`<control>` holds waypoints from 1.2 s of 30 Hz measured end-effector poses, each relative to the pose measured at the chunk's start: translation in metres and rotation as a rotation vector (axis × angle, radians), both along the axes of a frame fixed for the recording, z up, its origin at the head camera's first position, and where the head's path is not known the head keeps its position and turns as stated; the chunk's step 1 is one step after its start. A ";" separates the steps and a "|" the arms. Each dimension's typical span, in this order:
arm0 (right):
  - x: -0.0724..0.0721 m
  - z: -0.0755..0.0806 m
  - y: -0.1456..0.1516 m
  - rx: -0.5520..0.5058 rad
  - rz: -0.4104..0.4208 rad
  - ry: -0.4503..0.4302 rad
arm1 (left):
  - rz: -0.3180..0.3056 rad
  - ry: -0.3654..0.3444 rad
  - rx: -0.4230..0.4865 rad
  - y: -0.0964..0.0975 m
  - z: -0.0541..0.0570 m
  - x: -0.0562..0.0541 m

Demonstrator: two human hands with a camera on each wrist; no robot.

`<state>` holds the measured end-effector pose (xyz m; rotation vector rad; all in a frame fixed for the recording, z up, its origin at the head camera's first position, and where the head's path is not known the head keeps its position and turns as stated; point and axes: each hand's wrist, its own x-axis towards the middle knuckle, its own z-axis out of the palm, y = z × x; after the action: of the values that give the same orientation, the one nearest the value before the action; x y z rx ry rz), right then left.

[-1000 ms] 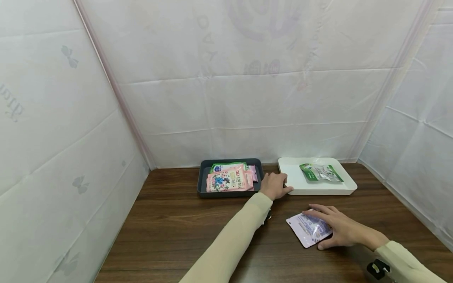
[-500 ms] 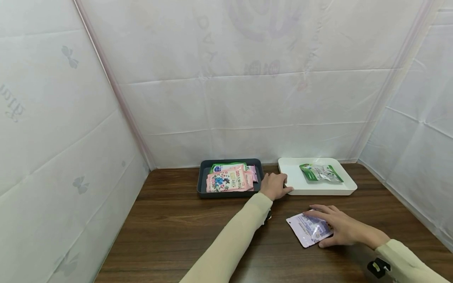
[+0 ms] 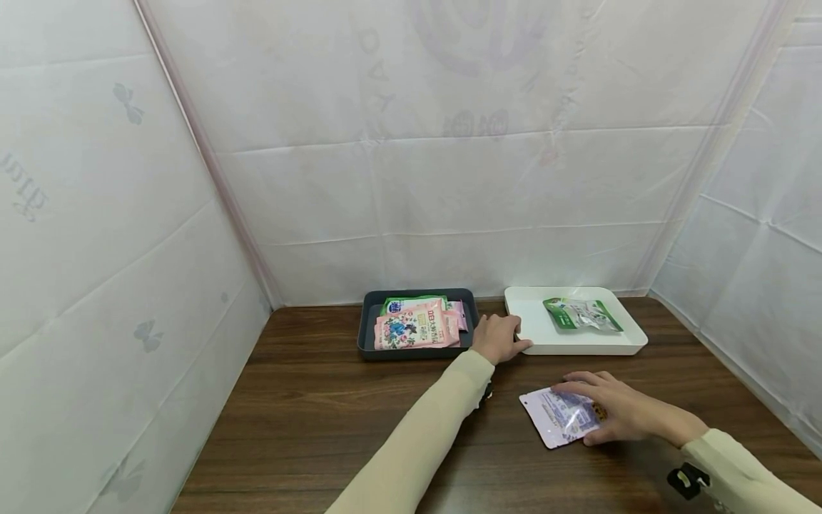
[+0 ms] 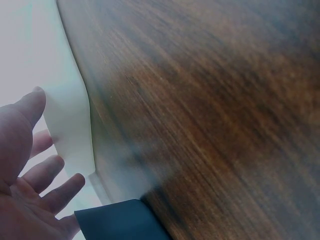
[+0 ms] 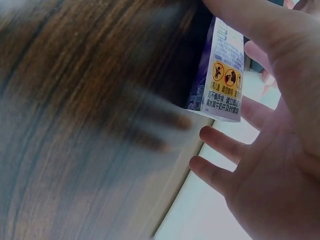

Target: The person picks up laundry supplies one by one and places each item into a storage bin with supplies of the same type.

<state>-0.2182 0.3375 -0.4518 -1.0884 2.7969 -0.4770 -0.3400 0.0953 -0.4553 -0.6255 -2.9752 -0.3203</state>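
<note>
A light purple pouch [image 3: 561, 416] lies on the wooden table in front of the white tray [image 3: 536, 332]. My right hand [image 3: 619, 408] holds it at its right part, thumb on the near side and forefinger on the far side. In the right wrist view, the pouch's printed end [image 5: 224, 75] shows between thumb and fingers, while the outer fingers stretch out free of it. My left hand [image 3: 497, 338] rests between the two trays, its thumb at the white tray's left edge. Its fingers look loose in the left wrist view, beside the white tray's wall [image 4: 72, 125].
A dark grey tray [image 3: 367, 325] stands at the back, left of my left hand, with several pink and green packets [image 3: 411, 327] in it. One green and silver packet [image 3: 581, 314] lies in the white tray. White sheets [image 3: 449, 200] wall the table at back and sides.
My right thumb has moved slightly inward on the pouch, and an orange print patch near the palm now shows. The left hand and both trays have stayed put.
</note>
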 end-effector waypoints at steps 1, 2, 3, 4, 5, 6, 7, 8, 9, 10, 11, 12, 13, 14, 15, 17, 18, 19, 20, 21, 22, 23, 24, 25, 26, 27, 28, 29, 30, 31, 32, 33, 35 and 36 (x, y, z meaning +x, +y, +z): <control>0.000 0.000 0.000 0.001 0.001 -0.003 | -0.001 0.002 0.001 0.000 0.000 0.000; 0.000 0.000 0.000 0.001 0.002 -0.003 | -0.002 0.004 0.003 0.000 0.000 0.000; 0.000 0.001 0.000 0.000 0.007 -0.002 | -0.004 0.005 0.003 -0.001 -0.001 0.000; 0.000 0.000 0.000 0.000 0.010 0.002 | -0.005 0.006 0.005 -0.001 -0.001 0.000; 0.000 0.000 0.000 0.000 0.013 0.011 | -0.008 0.006 0.005 -0.001 -0.001 -0.001; 0.000 0.000 0.000 -0.001 0.019 0.017 | -0.009 0.008 0.006 0.000 -0.002 -0.001; 0.000 0.000 0.000 -0.001 0.023 0.024 | -0.012 0.008 0.003 0.000 -0.002 -0.002; 0.000 0.000 0.000 -0.005 0.027 0.028 | -0.013 0.009 0.002 0.000 -0.003 -0.002; 0.000 0.001 0.000 -0.004 0.027 0.031 | -0.015 0.009 0.001 0.000 -0.003 -0.003; 0.000 0.001 0.000 -0.004 0.024 0.029 | -0.014 0.011 0.002 0.000 -0.004 -0.003; 0.000 0.001 0.000 -0.004 0.022 0.025 | -0.014 0.014 0.001 0.000 -0.004 -0.004; 0.000 0.002 0.000 -0.006 0.021 0.021 | -0.012 0.018 0.000 0.001 -0.005 -0.005; -0.001 0.002 0.000 -0.004 0.015 0.014 | -0.012 0.020 0.000 0.001 -0.005 -0.005; -0.001 0.003 0.000 -0.002 0.006 0.001 | -0.011 0.021 0.002 0.001 -0.005 -0.005; -0.001 0.004 0.000 0.003 0.001 -0.007 | -0.010 0.022 0.002 0.001 -0.005 -0.005; -0.002 0.004 0.000 0.009 -0.006 -0.017 | -0.011 0.020 0.000 0.001 -0.005 -0.005; -0.002 0.005 0.000 0.009 -0.004 -0.016 | -0.011 0.018 -0.001 0.000 -0.005 -0.004; -0.002 0.005 0.000 0.013 -0.007 -0.009 | -0.013 0.015 -0.001 0.000 -0.004 -0.004; -0.002 0.005 0.000 0.015 -0.003 0.002 | -0.011 0.013 -0.001 0.000 -0.004 -0.003; -0.002 0.006 0.000 0.016 0.003 0.019 | -0.011 0.012 -0.001 0.000 -0.004 -0.003; -0.002 0.006 0.000 0.017 0.006 0.033 | -0.010 0.012 -0.002 0.000 -0.004 -0.003; -0.001 0.006 0.001 0.017 0.008 0.052 | -0.009 0.012 -0.002 0.000 -0.004 -0.003; -0.002 0.007 0.002 0.020 0.008 0.063 | -0.009 0.014 -0.002 0.000 -0.004 -0.003; -0.002 0.008 0.002 0.025 0.004 0.069 | -0.008 0.015 -0.001 0.000 -0.004 -0.003; -0.002 0.008 0.003 0.028 0.002 0.070 | -0.007 0.017 -0.001 0.000 -0.004 -0.002; -0.002 0.009 0.004 0.031 -0.003 0.071 | -0.009 0.019 -0.002 0.000 -0.004 -0.002; -0.002 0.010 0.005 0.034 -0.008 0.069 | -0.010 0.019 -0.002 0.000 -0.004 -0.002; -0.002 0.011 0.005 0.036 -0.015 0.060 | -0.011 0.020 -0.002 0.000 -0.004 -0.002; -0.002 0.012 0.006 0.037 -0.021 0.049 | -0.011 0.021 -0.002 0.000 -0.003 -0.002; -0.003 0.013 0.007 0.037 -0.024 0.043 | -0.012 0.021 -0.001 0.000 -0.003 -0.002; -0.003 0.014 0.007 0.037 -0.029 0.038 | -0.012 0.020 -0.001 0.000 -0.003 -0.001; -0.003 0.015 0.008 0.041 -0.032 0.035 | -0.013 0.019 0.001 0.000 -0.003 -0.001; -0.003 0.018 0.009 0.051 -0.033 0.043 | -0.012 0.017 0.006 0.000 -0.003 -0.001; -0.003 0.020 0.010 0.055 -0.030 0.053 | -0.011 0.015 0.008 0.000 -0.003 -0.001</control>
<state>-0.2209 0.3471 -0.4320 -1.0649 2.8573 -0.3772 -0.3414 0.0956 -0.4581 -0.6409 -2.9554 -0.3272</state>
